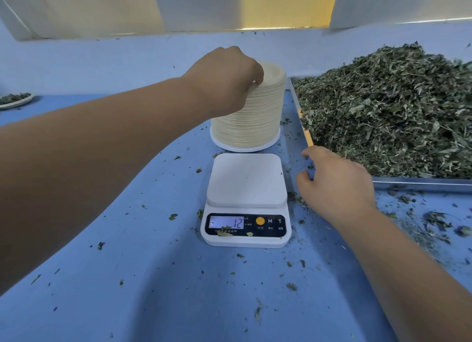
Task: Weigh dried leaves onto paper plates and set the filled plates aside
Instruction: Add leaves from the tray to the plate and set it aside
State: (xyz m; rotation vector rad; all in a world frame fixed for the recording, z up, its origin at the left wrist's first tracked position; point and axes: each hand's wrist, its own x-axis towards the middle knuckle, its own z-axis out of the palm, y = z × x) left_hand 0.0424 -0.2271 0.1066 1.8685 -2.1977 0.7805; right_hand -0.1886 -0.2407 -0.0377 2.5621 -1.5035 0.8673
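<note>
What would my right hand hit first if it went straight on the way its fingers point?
Probably the foot of the plate stack, just past the back corner of the scale; depth is hard to judge.

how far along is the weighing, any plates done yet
One filled plate sits set aside at the far left. The left hand grips the top of the plate stack; the scale is bare and reads -12, so no plate is on it yet. The right hand hovers open beside the tray. The leaf pile there is heaped high, so most of the weighing looks ahead.
</note>
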